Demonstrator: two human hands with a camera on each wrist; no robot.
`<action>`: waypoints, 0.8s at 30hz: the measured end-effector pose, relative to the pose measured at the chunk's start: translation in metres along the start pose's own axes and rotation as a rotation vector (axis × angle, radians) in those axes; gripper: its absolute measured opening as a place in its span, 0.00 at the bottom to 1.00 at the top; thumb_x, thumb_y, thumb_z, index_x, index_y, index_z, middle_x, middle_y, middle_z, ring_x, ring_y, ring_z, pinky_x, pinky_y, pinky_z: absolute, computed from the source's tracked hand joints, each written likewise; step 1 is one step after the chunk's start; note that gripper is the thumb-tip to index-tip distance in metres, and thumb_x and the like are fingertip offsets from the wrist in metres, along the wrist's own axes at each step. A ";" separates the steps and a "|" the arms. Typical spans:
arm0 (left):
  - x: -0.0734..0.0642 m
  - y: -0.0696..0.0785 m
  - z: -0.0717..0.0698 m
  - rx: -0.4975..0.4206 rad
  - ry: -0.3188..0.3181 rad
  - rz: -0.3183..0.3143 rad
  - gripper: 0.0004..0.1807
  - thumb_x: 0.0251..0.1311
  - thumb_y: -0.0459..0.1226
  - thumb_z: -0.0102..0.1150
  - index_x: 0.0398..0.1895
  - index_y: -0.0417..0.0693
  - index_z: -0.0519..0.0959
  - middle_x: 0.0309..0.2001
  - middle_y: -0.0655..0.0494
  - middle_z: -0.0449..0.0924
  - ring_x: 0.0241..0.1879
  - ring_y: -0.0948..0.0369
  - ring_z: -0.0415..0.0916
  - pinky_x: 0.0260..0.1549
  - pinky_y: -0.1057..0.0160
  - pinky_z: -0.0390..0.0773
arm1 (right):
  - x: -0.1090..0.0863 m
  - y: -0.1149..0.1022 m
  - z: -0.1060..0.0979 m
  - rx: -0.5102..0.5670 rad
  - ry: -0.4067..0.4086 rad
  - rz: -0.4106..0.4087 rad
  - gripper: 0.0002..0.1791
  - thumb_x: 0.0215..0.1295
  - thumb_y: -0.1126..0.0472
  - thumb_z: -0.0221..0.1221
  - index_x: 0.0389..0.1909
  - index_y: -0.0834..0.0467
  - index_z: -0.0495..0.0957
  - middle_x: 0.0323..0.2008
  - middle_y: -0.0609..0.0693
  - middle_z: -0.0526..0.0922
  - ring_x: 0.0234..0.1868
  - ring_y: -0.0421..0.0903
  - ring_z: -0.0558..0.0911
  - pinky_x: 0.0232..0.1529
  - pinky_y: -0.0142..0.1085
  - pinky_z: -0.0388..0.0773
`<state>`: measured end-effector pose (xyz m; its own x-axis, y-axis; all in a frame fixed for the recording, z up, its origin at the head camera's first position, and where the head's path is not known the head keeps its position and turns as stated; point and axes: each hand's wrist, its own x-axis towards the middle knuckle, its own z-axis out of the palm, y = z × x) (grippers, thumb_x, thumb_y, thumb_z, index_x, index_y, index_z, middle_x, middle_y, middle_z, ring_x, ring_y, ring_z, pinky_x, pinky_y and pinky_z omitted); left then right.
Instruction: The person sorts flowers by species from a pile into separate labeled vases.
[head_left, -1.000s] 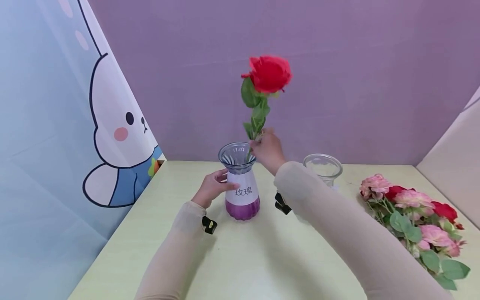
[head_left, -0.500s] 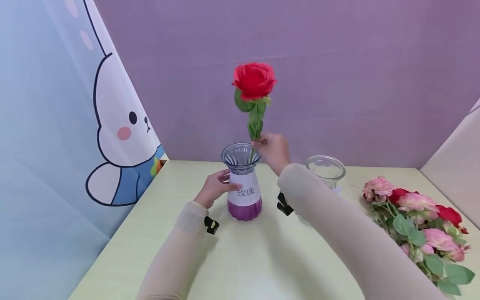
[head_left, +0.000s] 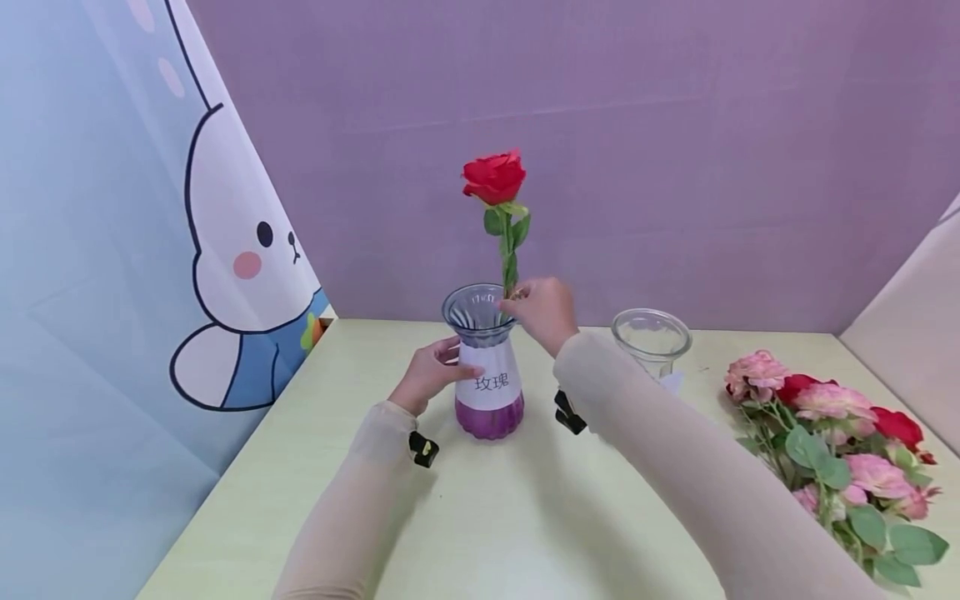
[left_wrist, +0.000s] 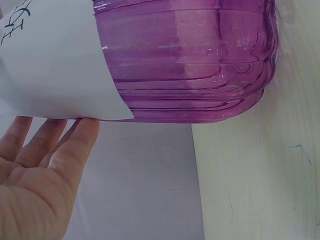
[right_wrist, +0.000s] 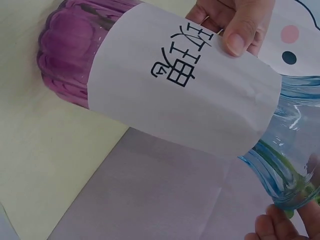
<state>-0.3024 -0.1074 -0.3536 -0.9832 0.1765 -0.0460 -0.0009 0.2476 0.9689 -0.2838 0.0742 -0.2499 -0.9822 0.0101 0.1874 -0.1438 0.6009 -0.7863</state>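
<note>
It looks like a makeshift booth from here: pale table [head_left: 465, 525], creased purple cloth [head_left: 660, 167] behind, cartoon curtain [head_left: 97, 333] alongside.

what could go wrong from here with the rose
The blue-and-purple glass vase might tip if the left hand loosens its grip. The right hand pinches the red rose close to that vase and could bump it. The right sleeve crosses in front of the clear glass vase and might knock it.

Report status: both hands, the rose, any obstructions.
Left hand gripping labelled vase. Right hand pinching red rose, stem end inside the vase. Nothing seen in the way.
</note>
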 end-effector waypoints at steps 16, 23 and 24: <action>0.004 -0.001 0.003 -0.006 -0.027 0.015 0.39 0.51 0.37 0.71 0.68 0.44 0.66 0.63 0.42 0.70 0.64 0.46 0.66 0.63 0.46 0.64 | -0.004 0.010 -0.020 0.010 -0.084 -0.058 0.16 0.64 0.60 0.61 0.48 0.65 0.81 0.47 0.59 0.83 0.48 0.53 0.81 0.50 0.45 0.78; 0.005 -0.001 0.005 -0.004 -0.027 0.011 0.39 0.51 0.36 0.71 0.68 0.44 0.66 0.63 0.43 0.70 0.64 0.48 0.66 0.63 0.47 0.64 | -0.020 0.028 -0.030 -0.015 -0.140 -0.148 0.17 0.65 0.59 0.61 0.50 0.65 0.79 0.42 0.59 0.84 0.42 0.53 0.83 0.46 0.45 0.80; 0.005 -0.001 0.004 -0.002 -0.026 0.012 0.40 0.51 0.36 0.71 0.68 0.44 0.66 0.63 0.43 0.70 0.64 0.48 0.66 0.63 0.47 0.64 | -0.024 0.032 -0.030 -0.007 -0.150 -0.155 0.18 0.65 0.58 0.60 0.51 0.65 0.78 0.41 0.59 0.84 0.40 0.52 0.83 0.45 0.44 0.81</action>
<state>-0.3064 -0.1025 -0.3556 -0.9780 0.2043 -0.0408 0.0104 0.2437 0.9698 -0.2609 0.1174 -0.2618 -0.9554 -0.2015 0.2161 -0.2945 0.5916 -0.7505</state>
